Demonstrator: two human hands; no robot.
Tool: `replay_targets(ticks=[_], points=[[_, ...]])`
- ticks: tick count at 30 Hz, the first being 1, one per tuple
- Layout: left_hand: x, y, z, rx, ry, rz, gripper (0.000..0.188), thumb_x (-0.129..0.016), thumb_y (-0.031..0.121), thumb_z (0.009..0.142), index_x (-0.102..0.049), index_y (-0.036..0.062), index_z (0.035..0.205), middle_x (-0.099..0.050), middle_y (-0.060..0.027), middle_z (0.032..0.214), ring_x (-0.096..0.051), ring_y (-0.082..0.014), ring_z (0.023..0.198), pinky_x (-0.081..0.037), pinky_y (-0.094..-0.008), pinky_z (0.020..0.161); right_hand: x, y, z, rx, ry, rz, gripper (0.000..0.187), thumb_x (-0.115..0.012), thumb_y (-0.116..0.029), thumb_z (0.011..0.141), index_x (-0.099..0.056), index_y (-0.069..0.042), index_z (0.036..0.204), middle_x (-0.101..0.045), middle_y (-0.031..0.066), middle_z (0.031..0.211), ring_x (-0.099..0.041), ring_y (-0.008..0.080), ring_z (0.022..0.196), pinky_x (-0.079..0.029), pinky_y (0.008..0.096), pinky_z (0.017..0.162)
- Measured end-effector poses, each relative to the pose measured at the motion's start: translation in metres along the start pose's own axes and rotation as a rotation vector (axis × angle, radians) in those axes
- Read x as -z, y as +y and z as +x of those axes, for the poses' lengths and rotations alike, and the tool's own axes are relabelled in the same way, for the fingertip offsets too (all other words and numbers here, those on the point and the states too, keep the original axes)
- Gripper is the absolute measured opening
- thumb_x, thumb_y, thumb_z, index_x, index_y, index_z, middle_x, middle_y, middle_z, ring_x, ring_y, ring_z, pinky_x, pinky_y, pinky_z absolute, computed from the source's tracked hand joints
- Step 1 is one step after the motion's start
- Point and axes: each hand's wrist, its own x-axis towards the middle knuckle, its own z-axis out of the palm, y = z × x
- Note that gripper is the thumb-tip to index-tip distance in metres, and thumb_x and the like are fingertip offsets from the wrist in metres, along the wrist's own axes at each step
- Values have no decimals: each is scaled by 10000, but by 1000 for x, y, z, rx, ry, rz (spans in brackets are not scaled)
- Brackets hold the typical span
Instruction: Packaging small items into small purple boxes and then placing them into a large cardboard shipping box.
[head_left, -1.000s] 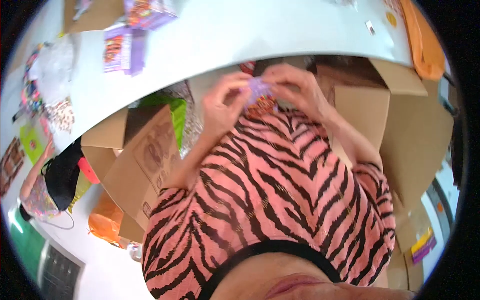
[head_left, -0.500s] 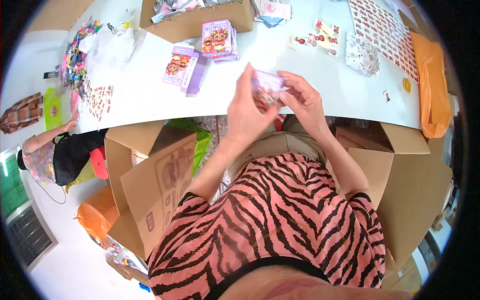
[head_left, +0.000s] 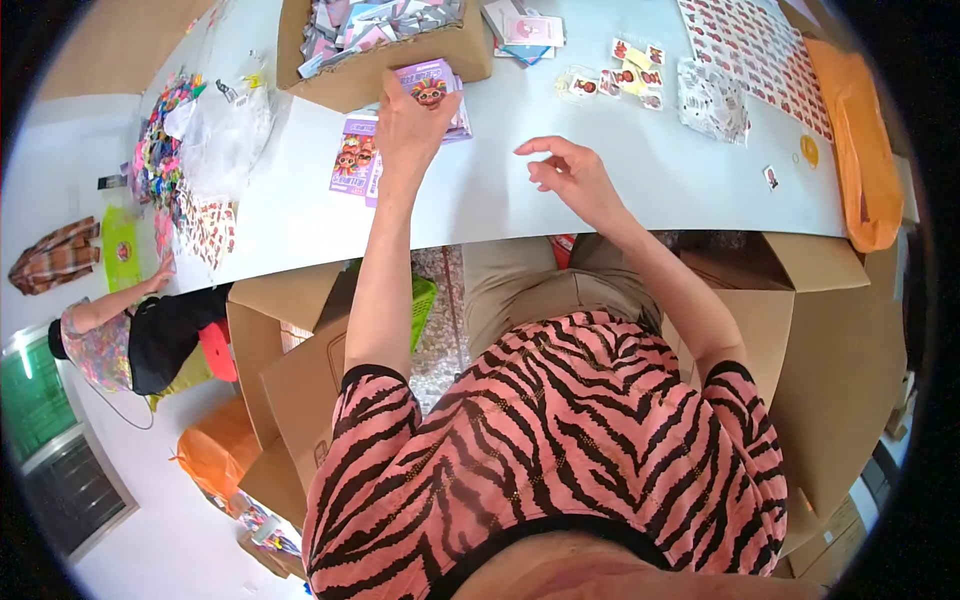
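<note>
Nearest along the counter (head_left: 480, 205), I see the right hand (head_left: 572, 180) empty, its fingers loosely curled. Farther left lies a loose purple carton (head_left: 352, 160). Beyond, the left hand (head_left: 408, 128) grasps a purple box (head_left: 430, 88), thumb along its right side and fingers at its left, over a stack (head_left: 461, 128) of similar boxes. For good placement, I judge, its edges should be squared with the stack and the grip kept light, lest the pile slide. The left hand hides the box's near part; whether it bears on the stack I cannot tell. Farthest, a packet-filled cardboard box (head_left: 345, 90) is cut off above.
</note>
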Motion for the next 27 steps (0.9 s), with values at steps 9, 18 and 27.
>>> replay_targets(ticks=[9, 18, 27], points=[[-1, -42, 21, 44, -149, -709, 606, -636, 372, 863, -442, 4, 1303, -584, -165, 1187, -577, -277, 1066, -439, -393, 907, -15, 34, 73, -73, 82, 145, 476, -572, -272, 912, -451, -44, 1312, -572, 78, 1171, -582, 158, 969, -495, 317, 830], [-1, -45, 4, 485, -516, -919, 498, -588, 443, 884, -537, 104, 1245, -582, -57, 1203, -556, -209, 1065, -402, -432, 928, -56, 28, 99, -138, 50, 157, 521, -499, -442, 910, -551, -25, 1218, -640, 125, 1068, -597, 232, 976, -456, 328, 873], [-23, -11, -59, 388, -309, -1069, 495, -542, 420, 897, -453, 163, 1310, -484, -60, 1313, -494, -276, 1177, -435, -505, 959, -77, 46, 65, 174, 475, 17, 460, -561, -453, 786, -619, -48, 998, -593, 213, 1015, -526, 386, 1060, -438, 446, 896]])
